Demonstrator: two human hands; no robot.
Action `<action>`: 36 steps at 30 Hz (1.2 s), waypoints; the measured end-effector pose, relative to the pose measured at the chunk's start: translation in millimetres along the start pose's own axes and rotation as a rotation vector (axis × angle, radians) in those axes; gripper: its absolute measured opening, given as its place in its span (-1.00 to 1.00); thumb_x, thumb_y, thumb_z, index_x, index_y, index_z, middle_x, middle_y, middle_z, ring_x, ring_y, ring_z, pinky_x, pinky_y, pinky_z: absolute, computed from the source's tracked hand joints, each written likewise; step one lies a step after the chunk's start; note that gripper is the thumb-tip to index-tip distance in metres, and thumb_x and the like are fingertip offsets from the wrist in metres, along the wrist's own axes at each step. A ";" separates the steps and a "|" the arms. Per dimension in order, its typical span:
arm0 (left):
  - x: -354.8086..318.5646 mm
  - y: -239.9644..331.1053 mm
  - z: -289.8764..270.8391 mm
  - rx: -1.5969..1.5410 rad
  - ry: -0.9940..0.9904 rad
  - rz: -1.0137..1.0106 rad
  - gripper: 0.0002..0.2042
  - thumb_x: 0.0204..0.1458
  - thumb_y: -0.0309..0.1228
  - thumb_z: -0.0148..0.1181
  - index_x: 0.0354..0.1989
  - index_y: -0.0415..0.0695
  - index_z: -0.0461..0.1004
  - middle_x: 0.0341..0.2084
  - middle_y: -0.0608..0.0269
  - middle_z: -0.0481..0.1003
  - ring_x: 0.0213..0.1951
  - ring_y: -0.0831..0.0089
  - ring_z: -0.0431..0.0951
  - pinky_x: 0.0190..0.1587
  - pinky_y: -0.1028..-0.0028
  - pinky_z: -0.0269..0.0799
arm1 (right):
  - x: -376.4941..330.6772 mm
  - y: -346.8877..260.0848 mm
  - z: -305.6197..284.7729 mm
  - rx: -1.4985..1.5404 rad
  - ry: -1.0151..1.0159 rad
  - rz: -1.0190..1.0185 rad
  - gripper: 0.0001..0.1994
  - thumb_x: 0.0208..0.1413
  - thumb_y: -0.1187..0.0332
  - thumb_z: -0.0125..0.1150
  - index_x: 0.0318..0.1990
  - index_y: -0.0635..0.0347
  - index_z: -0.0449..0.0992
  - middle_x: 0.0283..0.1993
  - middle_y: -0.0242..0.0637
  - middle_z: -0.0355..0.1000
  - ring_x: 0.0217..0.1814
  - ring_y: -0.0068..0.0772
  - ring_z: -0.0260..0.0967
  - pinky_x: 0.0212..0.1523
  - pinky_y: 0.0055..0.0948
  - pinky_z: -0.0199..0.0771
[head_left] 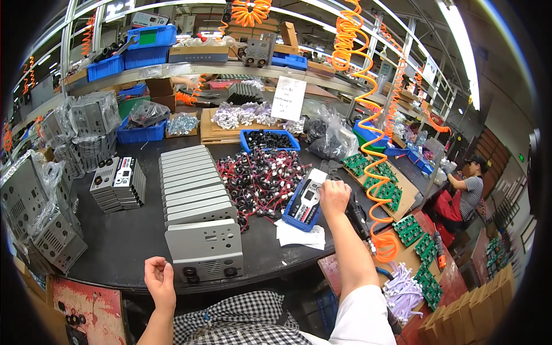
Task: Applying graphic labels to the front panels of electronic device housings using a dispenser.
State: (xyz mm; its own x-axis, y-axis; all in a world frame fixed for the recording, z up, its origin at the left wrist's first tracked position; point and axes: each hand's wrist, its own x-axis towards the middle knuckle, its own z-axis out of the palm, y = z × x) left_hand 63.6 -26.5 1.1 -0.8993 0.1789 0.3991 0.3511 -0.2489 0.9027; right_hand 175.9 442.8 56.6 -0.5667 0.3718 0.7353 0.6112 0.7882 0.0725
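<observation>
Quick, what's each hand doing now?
Left hand: loosely open, nothing seen in it, near the front grey panel.
Right hand: at the labels; can't tell if it grips one.

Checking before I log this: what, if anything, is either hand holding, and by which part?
The left hand looks empty. The right hand is at the right edge of a printed label in the blue tray; whether it grips cannot be told.

The place is a factory assembly workshop: many grey metal panels [198, 198] stand on the black tabletop [115, 247], orange coiled hoses [344, 53] hang from above, green circuit boards [391, 196] lie at the right, and one co-worker [470, 195] is farther away.
</observation>
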 end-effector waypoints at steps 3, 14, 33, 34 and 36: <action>-1.0 19.8 8.1 0.064 -0.041 0.166 -0.94 0.06 -0.57 0.07 -0.33 -0.23 0.33 -0.40 0.32 0.27 -0.37 0.63 0.27 -0.30 0.66 0.24 | -1.0 0.4 -22.8 0.057 0.033 -0.024 -0.81 -0.13 0.27 0.29 -0.46 0.10 0.41 -0.45 -0.33 0.41 -0.37 -0.21 0.40 -0.31 -0.23 0.34; -32.5 79.4 82.7 -0.035 -0.768 0.439 -0.37 -0.12 -0.28 0.29 0.14 -0.33 0.27 0.17 -0.26 0.21 0.21 -0.08 0.24 0.21 0.20 0.16 | -130.8 -195.7 -191.2 1.230 -0.026 -0.171 -0.88 0.00 0.45 0.21 -0.30 0.24 0.46 -0.27 -0.07 0.42 -0.38 -0.17 0.41 -0.37 -0.40 0.44; -48.1 63.5 40.1 -0.199 -0.802 -0.019 0.00 -0.06 0.27 0.03 0.30 -0.39 -0.08 0.33 -0.13 -0.09 0.34 0.12 -0.03 0.30 0.27 -0.04 | -140.5 -232.6 -169.5 2.084 -0.802 0.344 -0.84 -0.08 0.54 0.33 -0.40 0.25 0.41 -0.45 -0.46 0.37 -0.40 -0.70 0.29 -0.37 -0.63 0.31; -49.1 63.4 40.1 -0.217 -0.793 -0.023 0.00 -0.05 0.27 0.02 0.30 -0.39 -0.08 0.33 -0.13 -0.09 0.35 0.13 -0.04 0.31 0.27 -0.06 | -140.8 -235.1 -169.9 2.080 -0.786 0.353 -0.82 -0.05 0.48 0.35 -0.43 0.23 0.40 -0.50 -0.54 0.31 -0.46 -0.78 0.21 -0.46 -0.69 0.23; -49.4 62.0 37.8 -0.261 -0.799 -0.084 0.04 -0.07 0.28 0.03 0.31 -0.40 -0.15 0.33 -0.11 -0.10 0.35 0.16 -0.05 0.32 0.30 -0.10 | -144.1 -234.7 -164.5 2.102 -0.818 0.357 -0.83 -0.03 0.46 0.34 -0.45 0.24 0.40 -0.50 -0.53 0.32 -0.46 -0.77 0.22 -0.46 -0.68 0.24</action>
State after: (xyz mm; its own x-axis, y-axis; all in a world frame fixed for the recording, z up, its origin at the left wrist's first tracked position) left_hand 139.7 -14.7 43.4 -0.4301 0.8020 0.4145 0.1313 -0.3987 0.9076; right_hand 205.0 123.5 44.5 -0.9658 0.1909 0.1755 -0.2274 -0.2986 -0.9269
